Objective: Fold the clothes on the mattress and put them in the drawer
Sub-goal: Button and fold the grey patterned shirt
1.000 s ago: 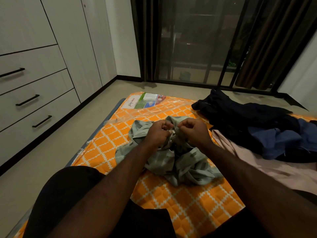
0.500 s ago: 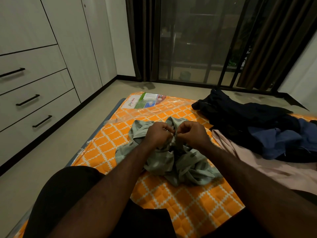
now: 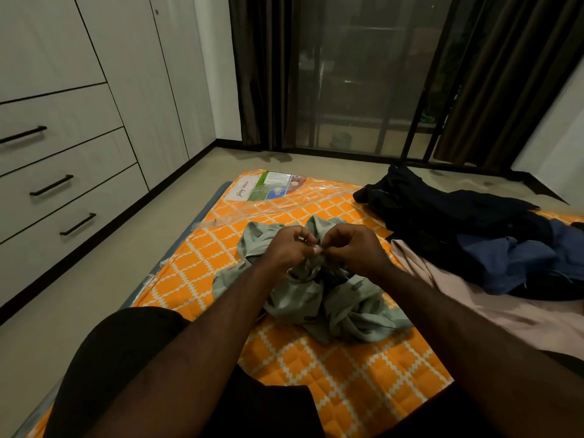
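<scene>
Both hands are in tight over the crumpled grey-green shirt [image 3: 331,300], which sits in a heap in the middle of the orange mattress [image 3: 347,374]. The left hand [image 3: 289,249] pinches a bit of the fabric between thumb and fingertips, and the right hand [image 3: 355,248] pinches the same spot from the other side, knuckles nearly touching. It looks like fiddly work at a button or a placket edge, though the detail is too small to be sure. To do this well, I'd say settle that small fastening first, then take the shirt by the collar or shoulders, lift it out of the heap and lay it flat on the bare orange patch nearer the body. Folding it bunched like this would only lock the creases in.

Over on the right waits the pile: dark clothes [image 3: 458,222], a blue garment [image 3: 512,260] against them, a pale pink cloth [image 3: 505,311] spread beside. The far end of the mattress has clear plastic wrap over a printed label [image 3: 268,186], so cloth may slide there. It lies on a pale floor [image 3: 110,279]. On the left wall are the drawers [image 3: 63,159], three black bar handles, all closed, so one must be opened before anything goes in. Ahead, a dark glass door [image 3: 347,90] between brown curtains [image 3: 505,74]
</scene>
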Demonstrator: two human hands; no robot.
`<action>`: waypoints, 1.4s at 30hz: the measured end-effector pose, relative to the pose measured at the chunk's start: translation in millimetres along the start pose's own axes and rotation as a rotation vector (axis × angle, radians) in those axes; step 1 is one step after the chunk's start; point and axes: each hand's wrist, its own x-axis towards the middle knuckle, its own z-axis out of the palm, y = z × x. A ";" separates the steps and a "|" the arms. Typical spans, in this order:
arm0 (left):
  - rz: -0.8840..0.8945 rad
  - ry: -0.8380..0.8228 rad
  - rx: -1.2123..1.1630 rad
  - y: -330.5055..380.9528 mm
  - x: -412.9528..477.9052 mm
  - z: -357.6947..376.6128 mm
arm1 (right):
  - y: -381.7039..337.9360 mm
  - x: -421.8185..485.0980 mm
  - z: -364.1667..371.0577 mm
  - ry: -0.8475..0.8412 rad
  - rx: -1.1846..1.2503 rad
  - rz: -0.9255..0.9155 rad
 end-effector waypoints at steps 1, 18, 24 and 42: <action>0.001 0.001 -0.003 0.3 0.2 0.1 | 0.0 0.5 -0.6 -0.002 0.006 0.001; -0.273 -0.174 -0.403 2.8 -1.4 -4.7 | -1.4 -1.6 -7.6 -0.018 0.296 0.083; -0.159 -0.103 -0.348 11.8 12.0 2.4 | -7.4 4.2 -6.9 0.162 0.245 0.013; 0.237 0.310 0.179 11.6 34.1 40.4 | -0.1 18.6 10.8 0.488 -0.027 0.024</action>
